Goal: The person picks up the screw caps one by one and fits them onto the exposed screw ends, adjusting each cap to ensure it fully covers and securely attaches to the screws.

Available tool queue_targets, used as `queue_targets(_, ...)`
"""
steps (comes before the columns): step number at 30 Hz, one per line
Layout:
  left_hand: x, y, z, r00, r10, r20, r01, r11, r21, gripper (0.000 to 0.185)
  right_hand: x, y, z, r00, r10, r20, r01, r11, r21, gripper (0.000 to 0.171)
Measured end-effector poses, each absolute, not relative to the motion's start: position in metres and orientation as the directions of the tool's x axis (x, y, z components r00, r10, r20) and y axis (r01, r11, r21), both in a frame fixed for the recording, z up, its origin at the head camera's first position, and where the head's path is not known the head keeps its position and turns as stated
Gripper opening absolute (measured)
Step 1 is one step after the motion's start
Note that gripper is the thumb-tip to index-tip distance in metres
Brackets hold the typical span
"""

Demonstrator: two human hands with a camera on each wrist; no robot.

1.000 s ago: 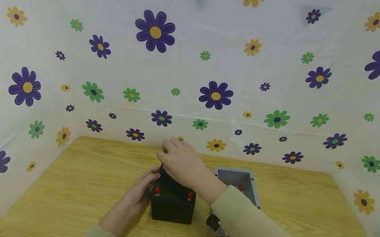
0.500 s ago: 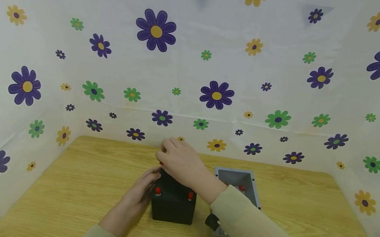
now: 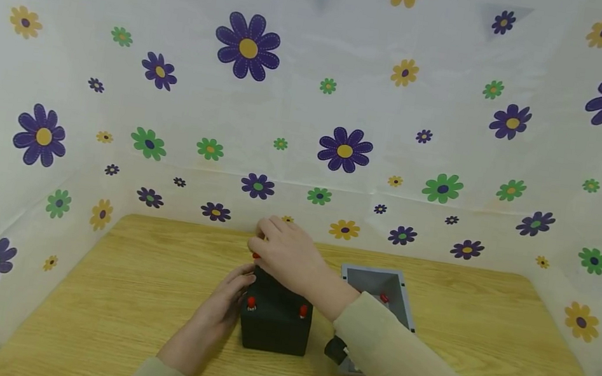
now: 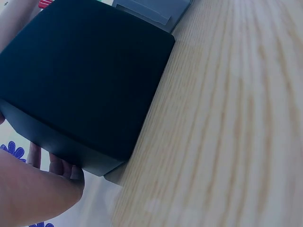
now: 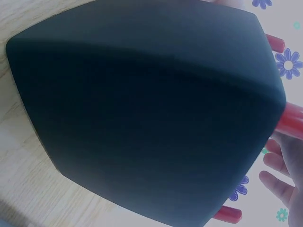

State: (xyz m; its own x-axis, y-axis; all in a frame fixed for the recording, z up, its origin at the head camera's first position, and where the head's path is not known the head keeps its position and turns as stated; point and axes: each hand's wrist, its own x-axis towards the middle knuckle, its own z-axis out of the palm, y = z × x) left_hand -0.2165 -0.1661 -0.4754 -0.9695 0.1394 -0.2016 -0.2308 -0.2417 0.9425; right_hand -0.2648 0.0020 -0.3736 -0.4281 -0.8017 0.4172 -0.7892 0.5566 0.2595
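A black block (image 3: 275,332) stands on the wooden table in the head view. Red knobs (image 3: 303,311) with shiny bases stick up along its near top edge. My left hand (image 3: 218,305) holds the block's left side, thumb near the top edge; the left wrist view shows its fingers (image 4: 57,166) bent against the block. Over the far left corner of the top, my right hand (image 3: 288,257) pinches a red knob (image 3: 255,256), mostly hidden under the fingers. In the right wrist view, this hand's other fingers (image 5: 279,187) reach past the block's edge.
Right of the block is a grey open box (image 3: 406,299) with a small red piece (image 3: 384,298) inside, partly covered by the right sleeve (image 3: 415,364). A flowered sheet (image 3: 311,112) hangs behind the wooden table (image 3: 149,282) and along both sides.
Both hands and the block keep their places. A bit more red shows under my right fingertips than a second ago, and the head view has shifted slightly.
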Motion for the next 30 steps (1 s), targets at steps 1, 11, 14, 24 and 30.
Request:
queue_targets(1,-0.2163,-0.1658,-0.475,-0.97,0.134,-0.203,-0.23,-0.24,0.943,0.066,-0.2653,0.0022,-0.374,-0.43,-0.801,0.416,-0.791,0.557,0.255,0.016)
queue_targets(11,-0.2156,-0.1642,-0.4746,-0.976,0.086,-0.201,-0.217,-0.255,0.942,0.054,-0.2688,0.0054,-0.3756,-0.453,-0.79,0.413,-0.781,0.575,0.243,0.02)
queue_targets(14,-0.2158,-0.1647,-0.4753,-0.977,0.084,-0.195,-0.211,-0.261,0.942,0.054,-0.2685,0.0063,-0.3754,-0.457,-0.787,0.413,-0.776,0.58,0.247,0.02)
queue_targets(24,-0.216,-0.1671,-0.4748,-0.975,0.115,-0.191,-0.216,-0.26,0.941,0.055,-0.2691,0.0097,-0.3794,-0.418,-0.797,0.436,-0.782,0.56,0.275,0.016)
queue_targets(30,-0.2155,-0.1671,-0.475,-0.974,0.119,-0.194,-0.218,-0.25,0.943,0.056,-0.2694,0.0096,-0.3825,-0.423,-0.804,0.418,-0.776,0.559,0.291,0.015)
